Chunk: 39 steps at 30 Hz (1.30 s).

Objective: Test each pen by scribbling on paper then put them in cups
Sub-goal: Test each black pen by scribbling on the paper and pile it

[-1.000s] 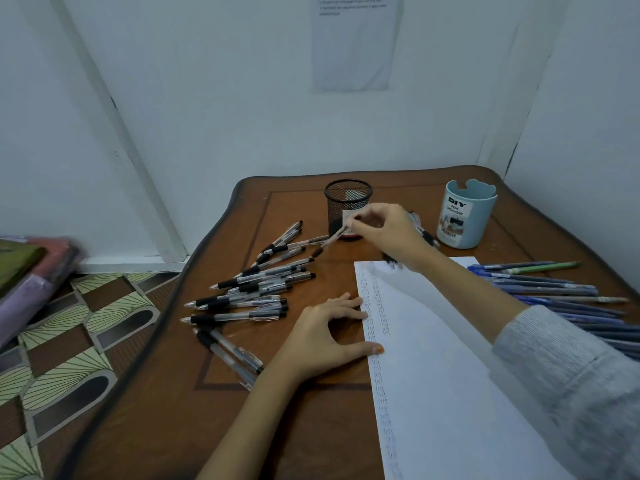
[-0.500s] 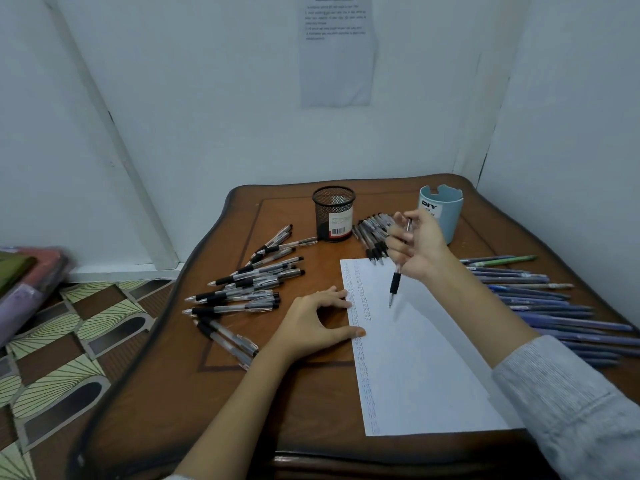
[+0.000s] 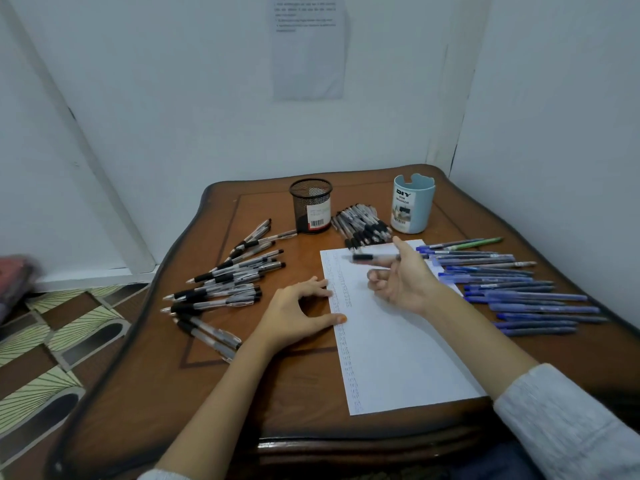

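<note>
A white sheet of paper [image 3: 398, 341] lies on the wooden table [image 3: 294, 393], with columns of scribbles along its left edge. My left hand [image 3: 298, 315] rests on that edge, fingertips and thumb pressing the sheet. My right hand [image 3: 403, 278] hovers over the top of the paper, palm turned up, pinching a black-grip pen [image 3: 372, 258] that lies level and looks blurred. A black mesh cup [image 3: 311, 206] and a light blue cup [image 3: 412, 204] stand at the back. Several black pens [image 3: 225, 282] lie to the left, and another bunch of black pens [image 3: 363, 226] sits between the cups.
Several blue pens [image 3: 512, 289] and one green pen [image 3: 479, 242] lie in a row on the table's right side. Walls close in behind and to the right. A patterned floor [image 3: 52, 358] lies past the table's left edge. A printed sheet [image 3: 308, 46] hangs on the wall.
My right hand took a pen from near the mesh cup, held it upright over the paper, and has now turned palm up with the pen level. My left hand stayed put.
</note>
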### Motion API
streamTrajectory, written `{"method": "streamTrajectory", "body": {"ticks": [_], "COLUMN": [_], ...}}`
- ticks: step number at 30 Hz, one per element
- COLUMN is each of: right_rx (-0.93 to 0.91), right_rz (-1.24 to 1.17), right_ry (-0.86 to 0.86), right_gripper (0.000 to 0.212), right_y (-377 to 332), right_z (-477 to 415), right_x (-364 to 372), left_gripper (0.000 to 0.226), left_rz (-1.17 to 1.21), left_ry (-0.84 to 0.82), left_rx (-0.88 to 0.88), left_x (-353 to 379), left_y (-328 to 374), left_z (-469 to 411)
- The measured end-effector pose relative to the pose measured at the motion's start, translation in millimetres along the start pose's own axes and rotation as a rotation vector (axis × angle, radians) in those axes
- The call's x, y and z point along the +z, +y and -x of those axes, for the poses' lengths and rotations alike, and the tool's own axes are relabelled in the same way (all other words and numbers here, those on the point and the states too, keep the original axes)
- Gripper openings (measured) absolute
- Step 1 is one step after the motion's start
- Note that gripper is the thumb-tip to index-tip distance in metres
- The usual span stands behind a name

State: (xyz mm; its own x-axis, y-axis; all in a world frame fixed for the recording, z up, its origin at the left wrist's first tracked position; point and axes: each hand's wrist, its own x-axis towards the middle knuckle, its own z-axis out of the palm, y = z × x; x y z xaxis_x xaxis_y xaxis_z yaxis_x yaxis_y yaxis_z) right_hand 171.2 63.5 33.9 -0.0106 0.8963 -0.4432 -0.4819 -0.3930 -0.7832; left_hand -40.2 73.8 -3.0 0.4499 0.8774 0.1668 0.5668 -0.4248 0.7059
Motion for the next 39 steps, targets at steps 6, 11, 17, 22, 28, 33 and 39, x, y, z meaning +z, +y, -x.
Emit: {"method": "streamTrajectory", "body": {"ticks": [6, 11, 17, 22, 28, 33, 39], "right_rx": [-0.286, -0.457, -0.637, -0.664, -0.648, -0.661, -0.622], "right_rz": [0.265, 0.495, 0.809, 0.841, 0.829, 0.867, 0.854], "right_ry": [0.132, 0.26, 0.381, 0.321, 0.289, 0.307, 0.284], "right_gripper": [0.028, 0.041, 0.036, 0.036, 0.032, 0.027, 0.03], "right_y": [24.5, 34.7, 46.7, 48.4, 47.9, 49.7, 48.9], "right_z": [1.9, -0.6, -6.0, -5.5, -8.7, -10.6, -9.1], "right_x": [9.9, 18.4, 17.8, 15.0, 14.3, 15.6, 16.4], "left_gripper": [0.054, 0.055, 0.058, 0.07, 0.064, 0.065, 0.064], "left_rz": [-0.008, -0.01, -0.014, -0.018, -0.011, -0.009, -0.016], "left_ry": [0.003, -0.009, -0.011, -0.038, -0.035, -0.04, -0.046], "left_rx": [0.019, 0.024, 0.023, 0.033, 0.05, 0.054, 0.06], "left_x": [1.4, 2.2, 3.1, 3.4, 4.6, 4.8, 4.9], "left_y": [-2.6, -4.1, -5.4, -2.7, -3.8, -4.2, -3.6], "left_z": [-1.1, -3.2, -3.5, -1.0, -0.8, -1.0, -0.8]}}
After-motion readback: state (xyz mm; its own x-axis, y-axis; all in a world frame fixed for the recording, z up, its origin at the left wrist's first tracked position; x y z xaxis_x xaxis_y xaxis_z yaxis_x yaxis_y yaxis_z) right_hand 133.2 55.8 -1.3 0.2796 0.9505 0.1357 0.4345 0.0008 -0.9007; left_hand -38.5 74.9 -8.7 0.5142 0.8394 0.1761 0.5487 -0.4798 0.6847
